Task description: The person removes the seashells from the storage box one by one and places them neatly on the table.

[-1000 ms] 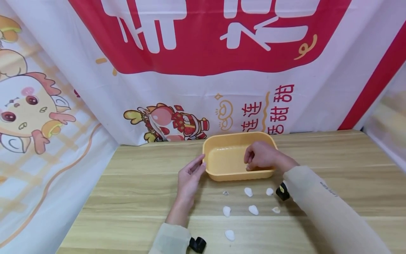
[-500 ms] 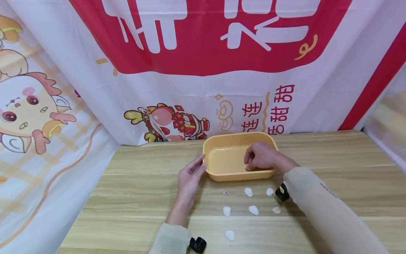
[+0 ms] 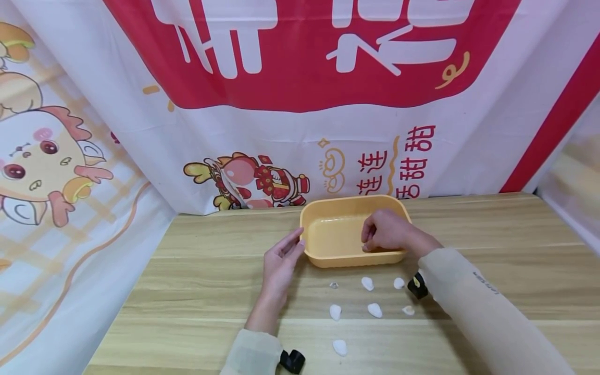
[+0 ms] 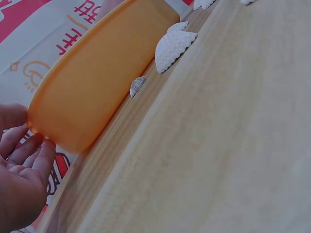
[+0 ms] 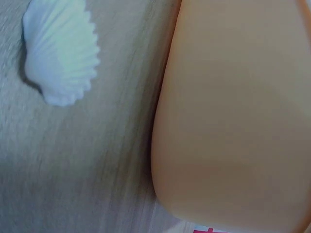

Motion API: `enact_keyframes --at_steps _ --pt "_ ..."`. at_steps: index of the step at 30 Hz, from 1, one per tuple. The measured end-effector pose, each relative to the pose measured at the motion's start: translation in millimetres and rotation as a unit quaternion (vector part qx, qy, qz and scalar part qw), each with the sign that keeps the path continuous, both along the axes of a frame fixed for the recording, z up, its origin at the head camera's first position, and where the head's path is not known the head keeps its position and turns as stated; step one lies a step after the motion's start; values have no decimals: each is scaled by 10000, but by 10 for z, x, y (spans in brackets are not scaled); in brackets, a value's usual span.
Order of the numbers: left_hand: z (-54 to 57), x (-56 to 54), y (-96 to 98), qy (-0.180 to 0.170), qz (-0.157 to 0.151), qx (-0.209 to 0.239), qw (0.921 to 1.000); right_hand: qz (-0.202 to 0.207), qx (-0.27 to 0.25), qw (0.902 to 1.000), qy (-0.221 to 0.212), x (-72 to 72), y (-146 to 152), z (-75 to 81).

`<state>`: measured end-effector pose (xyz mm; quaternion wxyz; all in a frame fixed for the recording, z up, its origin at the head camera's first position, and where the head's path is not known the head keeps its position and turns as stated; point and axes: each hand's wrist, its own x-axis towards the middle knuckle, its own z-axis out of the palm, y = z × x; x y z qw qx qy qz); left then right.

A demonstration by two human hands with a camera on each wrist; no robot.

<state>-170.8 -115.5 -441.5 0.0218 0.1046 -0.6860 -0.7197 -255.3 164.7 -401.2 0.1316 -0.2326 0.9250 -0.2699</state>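
Note:
A yellow plastic basin (image 3: 328,258) stands at the back of the wooden table. The fingertips of my left hand (image 3: 279,263) touch its left end, and the left wrist view shows them against the outer wall and rim. My right hand (image 3: 386,229) reaches inside the basin at the right, fingers curled downward. A small pale bit, like a seashell, shows at its fingertips; the rest of it is hidden. In the right wrist view, the basin's outer wall (image 5: 233,111) fills the right side, beside a white ribbed seashell (image 5: 60,53).
Several seashells lie in loose rows before the basin, among them a white one (image 3: 339,347) nearest me and a small grey patterned one (image 4: 138,86). A printed cloth (image 3: 262,125) hangs right behind the table. Black straps (image 3: 291,361) sit at both wrists.

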Motion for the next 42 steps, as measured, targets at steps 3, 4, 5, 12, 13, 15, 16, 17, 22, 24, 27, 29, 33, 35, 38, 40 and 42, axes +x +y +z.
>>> enact_keyframes --at_steps 3,4,5,12,13,15,16,17,22,24,27,29,33,35,38,40,42 --pt "2 -2 2 -2 5 5 10000 11 39 10000 43 6 -1 1" --pt "3 -2 3 -9 7 7 10000 12 50 10000 61 7 -1 1" --pt "5 -2 4 -10 6 4 10000 21 52 10000 70 9 1 0" --pt "17 -8 21 19 -11 1 10000 115 -234 9996 -51 20 25 3" --pt "19 -8 24 21 -13 4 10000 87 -336 9993 -120 21 28 5" --pt "22 -11 28 29 -26 20 10000 22 -558 9981 -256 23 34 10" --pt "23 -10 29 30 -30 10 10000 -18 -670 9972 -323 21 37 11" --pt "25 -10 30 33 -34 10 10000 -56 -762 9964 -377 22 39 15" --pt "34 -8 34 51 -24 17 10000 -281 -1151 9907 -665 16 45 38" --pt "40 -8 37 70 -12 50 10000 -390 -1347 9874 -738 19 51 55" --pt "42 -8 35 96 1 86 9999 -505 -1624 9829 -706 28 66 87" --pt "41 -6 33 99 -5 95 9999 -570 -1782 9800 -671 26 80 99" --pt "31 -2 22 135 -35 73 9999 -701 -2009 9741 -767 3 107 91" --pt "26 2 17 145 -48 52 9999 -802 -2098 9705 -876 0 119 89" --pt "17 2 9 142 -54 35 9999 -940 -2195 9659 -1003 9 131 99" --pt "14 5 6 123 -45 11 9999 -979 -2231 9644 -1031 17 133 111" --pt "14 8 4 91 -30 -2 10000 -1007 -2245 9635 -1052 26 130 121"
